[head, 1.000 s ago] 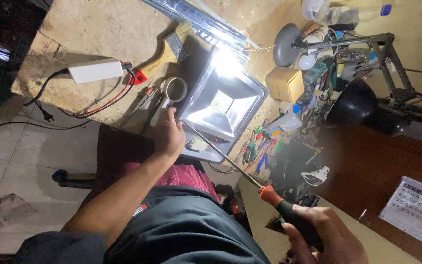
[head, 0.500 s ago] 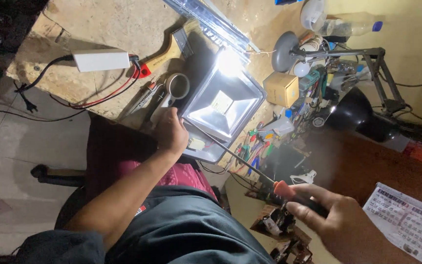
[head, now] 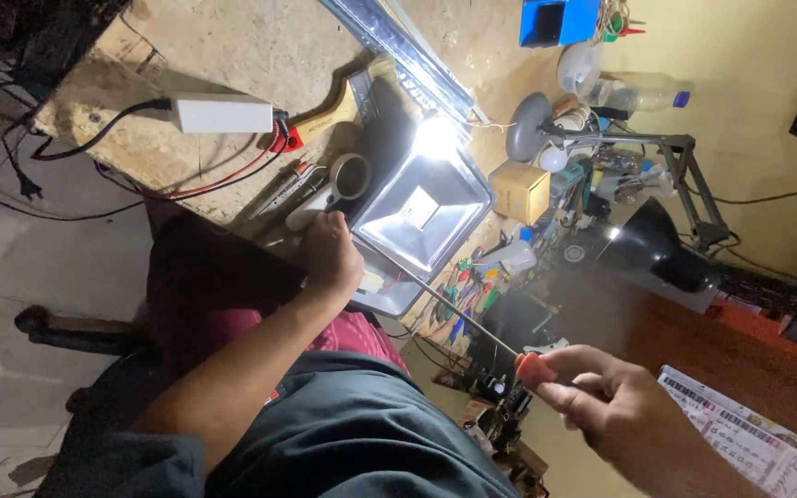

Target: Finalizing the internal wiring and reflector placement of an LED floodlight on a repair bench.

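Observation:
A square floodlight housing (head: 422,217) with a shiny reflector lies on the wooden workbench (head: 232,55), lit brightly at its far corner. My left hand (head: 329,254) rests on the housing's near left edge and steadies it. My right hand (head: 615,406) grips a long screwdriver (head: 454,309) by its orange and black handle. The thin shaft runs up and left, and its tip reaches the housing's near rim next to my left hand.
A white power adapter (head: 223,113) with red and black leads, a brush (head: 339,106), a tape roll (head: 352,175), a small cardboard box (head: 520,192), a black desk lamp (head: 657,242), a blue bin (head: 560,20), a plastic bottle (head: 634,92) and a printed paper (head: 740,443) surround the light.
My right hand with the screwdriver has risen and shifted right. The view has tilted, so the bench sits lower in frame. My left hand stays on the housing.

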